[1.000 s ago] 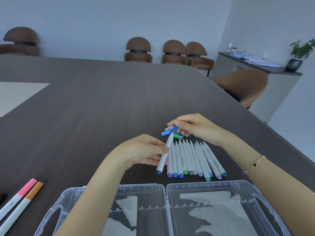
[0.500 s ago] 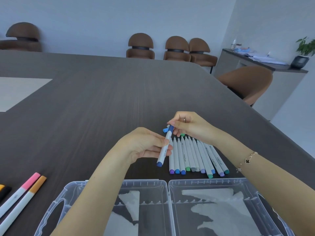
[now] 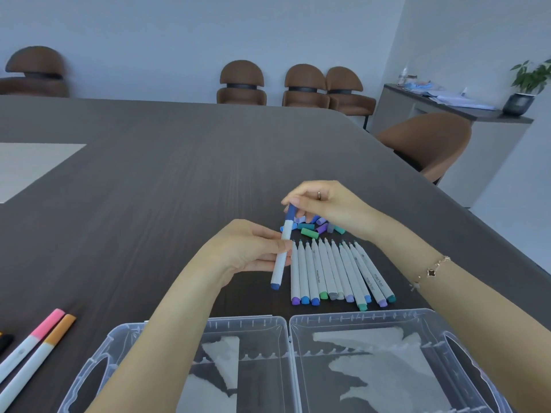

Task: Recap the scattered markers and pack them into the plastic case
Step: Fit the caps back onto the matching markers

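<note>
Above the dark wood-grain counter (image 3: 179, 174), the left hand (image 3: 244, 251) grips the white barrel of a blue marker (image 3: 281, 251), fingers (image 3: 268, 234) curled round its middle, the marker tilted with its blue end cap pointing down toward the person. The right hand (image 3: 325, 204) pinches the dark blue cap (image 3: 290, 212) at the marker's upper end between thumb and fingertips; the cap sits on the barrel, though whether it is pressed fully home cannot be told. A ring shows on one right finger and a bracelet (image 3: 432, 271) on that wrist.

Just right of the held marker, a row of uncapped markers (image 3: 337, 272) lies side by side on the counter, tips pointing away, coloured ends in purple, blue, green and grey toward the person. Beyond their tips, a small heap of loose caps (image 3: 313, 229) in teal, green, blue and lilac rests partly under the right hand.

Nearest the person, the clear plastic case (image 3: 286, 320) lies opened flat, both halves showing, no markers visible inside. At the far left, a pink-capped marker (image 3: 35, 338) and an orange-capped marker (image 3: 47, 350) lie side by side, touching.
</note>
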Tool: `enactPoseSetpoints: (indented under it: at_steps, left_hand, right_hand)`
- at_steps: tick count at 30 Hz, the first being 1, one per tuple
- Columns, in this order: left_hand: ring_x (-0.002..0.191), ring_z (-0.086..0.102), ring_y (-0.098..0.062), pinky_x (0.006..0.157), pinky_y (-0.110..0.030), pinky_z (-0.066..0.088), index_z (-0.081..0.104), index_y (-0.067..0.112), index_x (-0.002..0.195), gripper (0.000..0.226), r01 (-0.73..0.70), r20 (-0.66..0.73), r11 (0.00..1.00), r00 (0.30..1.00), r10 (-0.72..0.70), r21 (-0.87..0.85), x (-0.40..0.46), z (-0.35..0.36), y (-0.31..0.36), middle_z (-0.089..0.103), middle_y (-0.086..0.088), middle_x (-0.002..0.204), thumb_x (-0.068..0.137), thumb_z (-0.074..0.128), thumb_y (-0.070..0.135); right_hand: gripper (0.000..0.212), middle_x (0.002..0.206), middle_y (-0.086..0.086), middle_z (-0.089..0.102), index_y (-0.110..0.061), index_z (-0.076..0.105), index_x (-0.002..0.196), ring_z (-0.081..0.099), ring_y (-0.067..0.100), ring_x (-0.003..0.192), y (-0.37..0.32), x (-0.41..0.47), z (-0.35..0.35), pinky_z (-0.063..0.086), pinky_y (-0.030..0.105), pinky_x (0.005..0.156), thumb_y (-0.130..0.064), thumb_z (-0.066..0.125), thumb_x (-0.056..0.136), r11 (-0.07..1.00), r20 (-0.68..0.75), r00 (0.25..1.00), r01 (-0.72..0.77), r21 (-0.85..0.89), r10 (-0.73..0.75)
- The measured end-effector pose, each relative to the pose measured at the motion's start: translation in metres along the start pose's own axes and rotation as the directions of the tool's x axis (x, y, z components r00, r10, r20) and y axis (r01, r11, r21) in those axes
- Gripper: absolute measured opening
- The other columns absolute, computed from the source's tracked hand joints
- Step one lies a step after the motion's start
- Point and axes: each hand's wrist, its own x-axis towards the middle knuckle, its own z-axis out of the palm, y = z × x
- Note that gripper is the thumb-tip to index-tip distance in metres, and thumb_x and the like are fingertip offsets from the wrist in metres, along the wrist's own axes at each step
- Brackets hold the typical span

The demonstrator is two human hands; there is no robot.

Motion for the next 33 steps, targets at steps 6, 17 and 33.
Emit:
enactPoseSetpoints:
  at_steps: [6, 17, 33]
  left_hand:
    - [0.075, 0.071, -0.015, 0.072, -0.023, 0.056, 0.061, 0.015, 0.077, 0.015, 0.113, -0.210, 0.942, 0.976, -0.046, 0.317, 0.008, 0.009, -0.008, 0.070, -0.005, 0.093, 0.080, 0.074, 0.022]
    - [0.073, 0.054, -0.007, 0.062, -0.015, 0.042, 0.056, 0.021, 0.083, 0.019, 0.022, -0.286, 0.788, 0.938, 0.197, 0.615, 0.016, 0.013, -0.022, 0.057, 0.004, 0.088, 0.082, 0.071, 0.031]
    - [0.076, 0.058, -0.009, 0.066, -0.024, 0.050, 0.070, 0.018, 0.094, 0.028, 0.103, -0.224, 0.707, 0.971, 0.081, 0.700, 0.032, 0.032, -0.028, 0.064, 0.003, 0.084, 0.080, 0.066, 0.042]
  right_hand:
    - [0.021, 0.105, -0.009, 0.068, -0.027, 0.067, 0.110, 0.064, 0.004, 0.089, 0.013, 0.004, -0.020, 0.050, 0.010, 0.066, -0.025, 0.050, 0.098, 0.988, -0.147, 0.983, -0.122, -0.096, 0.107]
    - [0.017, 0.105, -0.009, 0.058, -0.019, 0.073, 0.101, 0.052, 0.004, 0.096, 0.053, -0.007, -0.028, 0.041, 0.014, 0.080, -0.017, 0.059, 0.092, 0.860, -0.132, 0.981, -0.188, -0.474, 0.142]
    - [0.026, 0.119, -0.002, 0.058, -0.022, 0.068, 0.117, 0.043, 0.014, 0.108, 0.053, -0.002, -0.016, 0.038, 0.027, 0.090, -0.025, 0.061, 0.092, 0.658, 0.055, 0.995, -0.011, -0.753, 0.080]
